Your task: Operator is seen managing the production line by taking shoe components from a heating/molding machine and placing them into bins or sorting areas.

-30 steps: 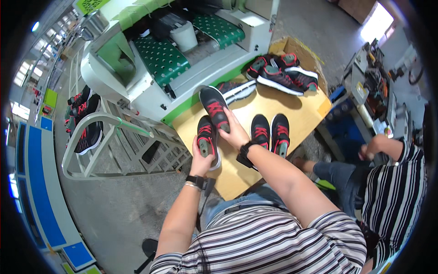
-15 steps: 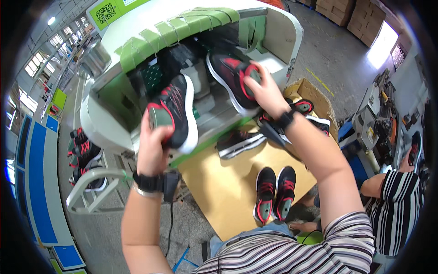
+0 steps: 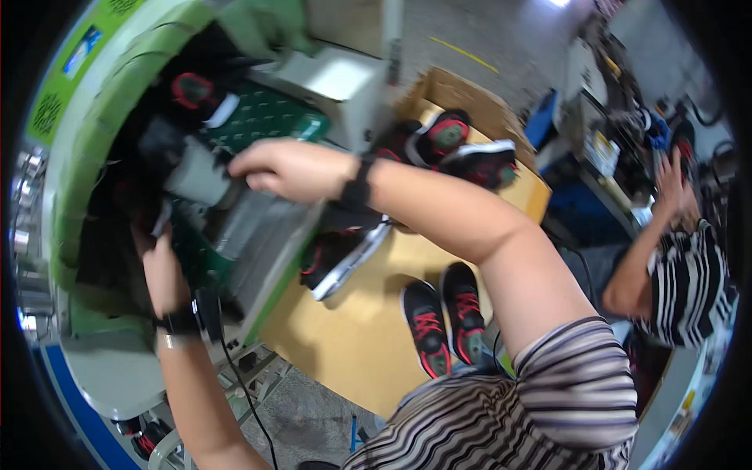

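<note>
My left hand [image 3: 162, 270] reaches into the green-edged machine [image 3: 129, 59], its fingers closed on a dark shoe [image 3: 133, 196] in deep shadow; only a little red and a strip of white sole show. My right hand [image 3: 286, 168] is over the machine's bed with nothing in it, index finger stretched out and thumb apart, beside a grey block [image 3: 196, 176]. Farther in, a black and red shoe [image 3: 194, 92] with a white sole lies by the green dotted pad [image 3: 270, 117]. Motion blurs the machine's inside.
A pair of black and red shoes [image 3: 442, 317] stands on the tan board [image 3: 345, 337] before me. Another shoe [image 3: 345, 254] lies on its side by the machine. Several more fill a cardboard box [image 3: 478, 110]. A co-worker [image 3: 674, 274] in stripes handles a shoe at right.
Both shoes went from my raised hands into the machine. My right hand has let go of its shoe, while my left has moved deeper inside. The view has swung right.
</note>
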A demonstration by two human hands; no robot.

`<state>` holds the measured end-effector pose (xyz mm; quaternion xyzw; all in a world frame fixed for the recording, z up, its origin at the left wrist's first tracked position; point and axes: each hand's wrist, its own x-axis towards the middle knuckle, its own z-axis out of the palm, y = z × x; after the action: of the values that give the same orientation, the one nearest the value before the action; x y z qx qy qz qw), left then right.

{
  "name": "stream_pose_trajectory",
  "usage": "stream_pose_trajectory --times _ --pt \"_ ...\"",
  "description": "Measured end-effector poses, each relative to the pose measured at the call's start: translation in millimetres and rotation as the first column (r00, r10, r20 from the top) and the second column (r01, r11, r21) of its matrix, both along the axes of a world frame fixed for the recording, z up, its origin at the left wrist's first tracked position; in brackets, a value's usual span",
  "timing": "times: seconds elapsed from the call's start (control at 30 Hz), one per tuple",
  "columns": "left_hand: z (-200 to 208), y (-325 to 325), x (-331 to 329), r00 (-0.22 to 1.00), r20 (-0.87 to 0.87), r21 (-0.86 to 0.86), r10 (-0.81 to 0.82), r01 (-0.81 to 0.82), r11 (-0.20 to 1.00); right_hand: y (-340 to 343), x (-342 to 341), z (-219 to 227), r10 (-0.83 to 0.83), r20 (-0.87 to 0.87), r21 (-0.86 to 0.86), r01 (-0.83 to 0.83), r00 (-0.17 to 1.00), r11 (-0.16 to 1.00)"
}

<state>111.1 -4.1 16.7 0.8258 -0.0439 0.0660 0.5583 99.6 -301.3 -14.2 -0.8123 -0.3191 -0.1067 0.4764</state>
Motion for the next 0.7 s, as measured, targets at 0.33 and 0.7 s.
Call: stream_pose_trajectory --times 0.33,0.7 --pt "-70.3 10.4 -279.7 0.841 -0.504 0.029 -0.198 0.245 0.969 -245.9 -249.2 -112.9 -0.779 0.027 -0.666 0.593 0.626 0.454" --pt "-54.4 -95.9 -282.9 0.803 -0.361 0.225 -0.475 0.569 0.791 -185.0 -287.2 -89.6 -0.744 -0.211 -0.532 0.564 0.634 0.631"
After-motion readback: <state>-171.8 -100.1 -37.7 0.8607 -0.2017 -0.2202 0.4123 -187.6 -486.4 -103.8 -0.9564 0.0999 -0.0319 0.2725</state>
